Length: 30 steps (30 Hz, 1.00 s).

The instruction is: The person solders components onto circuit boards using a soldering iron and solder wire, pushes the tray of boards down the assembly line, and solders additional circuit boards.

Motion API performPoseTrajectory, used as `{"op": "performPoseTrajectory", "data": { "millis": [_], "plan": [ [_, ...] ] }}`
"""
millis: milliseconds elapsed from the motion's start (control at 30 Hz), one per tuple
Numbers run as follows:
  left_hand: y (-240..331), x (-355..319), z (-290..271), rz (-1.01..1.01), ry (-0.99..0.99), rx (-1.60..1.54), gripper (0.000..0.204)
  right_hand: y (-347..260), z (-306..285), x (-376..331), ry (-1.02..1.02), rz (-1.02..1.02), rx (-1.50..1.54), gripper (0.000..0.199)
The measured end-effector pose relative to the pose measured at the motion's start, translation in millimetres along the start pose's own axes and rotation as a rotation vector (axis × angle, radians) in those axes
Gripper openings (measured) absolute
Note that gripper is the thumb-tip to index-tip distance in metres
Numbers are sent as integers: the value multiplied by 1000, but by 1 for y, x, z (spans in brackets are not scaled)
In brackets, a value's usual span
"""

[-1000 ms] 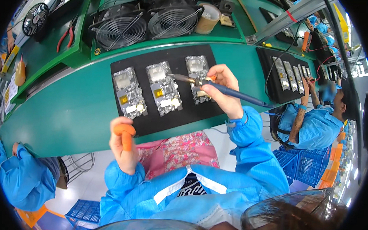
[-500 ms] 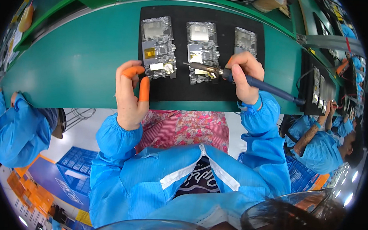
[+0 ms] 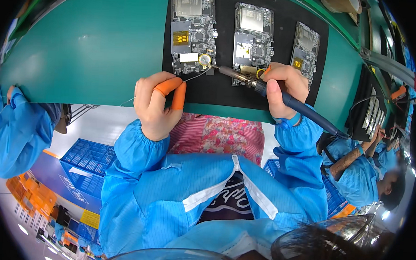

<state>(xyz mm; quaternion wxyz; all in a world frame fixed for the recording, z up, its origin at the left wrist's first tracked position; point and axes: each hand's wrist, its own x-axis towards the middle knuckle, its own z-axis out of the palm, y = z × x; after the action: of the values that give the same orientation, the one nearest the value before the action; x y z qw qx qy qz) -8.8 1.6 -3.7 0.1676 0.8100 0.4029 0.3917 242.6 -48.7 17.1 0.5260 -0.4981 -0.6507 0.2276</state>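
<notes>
My left hand [image 3: 154,106] pinches a thin solder wire [image 3: 197,76] between a thumb and finger in orange finger cots [image 3: 178,98]. The wire runs up to the lower right part of the left circuit board [image 3: 180,24]. There a round silver coin-like part [image 3: 204,59] sits, and the tip of a blue-handled soldering iron [image 3: 310,117] is close beside it, by the wire's end. My right hand [image 3: 286,94] grips the iron like a pen. Under the iron's shaft lies the middle circuit board [image 3: 255,37]. A third circuit board [image 3: 308,46] lies beyond my right hand, partly covered by it.
The boards lie on a black mat [image 3: 223,94] on a green bench [image 3: 91,46]. The iron's cord trails off to the right. A metal bar [image 3: 387,62] borders the right side, with a co-worker [image 3: 354,176] and more boards beyond. Another person [image 3: 20,131] is at left.
The view has shifted, so the boards appear higher and larger. The iron's tip has moved left from the middle board to beside the round part on the left board, near the wire.
</notes>
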Motion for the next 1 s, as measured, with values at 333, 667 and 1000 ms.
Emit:
{"op": "performPoseTrajectory", "data": {
  "millis": [333, 667, 1000],
  "plan": [
    [-4, -5, 2, 32, -28, 41, 27, 5, 3, 0, -41, -33, 16, 9],
    [-5, -8, 6, 58, -32, 44, 28, 7, 6, 0, -63, -30, 35, 10],
    [-5, -6, 15, 121, -46, 78, 25, 7, 6, -2, -55, -57, -4, 9]
  ]
}}
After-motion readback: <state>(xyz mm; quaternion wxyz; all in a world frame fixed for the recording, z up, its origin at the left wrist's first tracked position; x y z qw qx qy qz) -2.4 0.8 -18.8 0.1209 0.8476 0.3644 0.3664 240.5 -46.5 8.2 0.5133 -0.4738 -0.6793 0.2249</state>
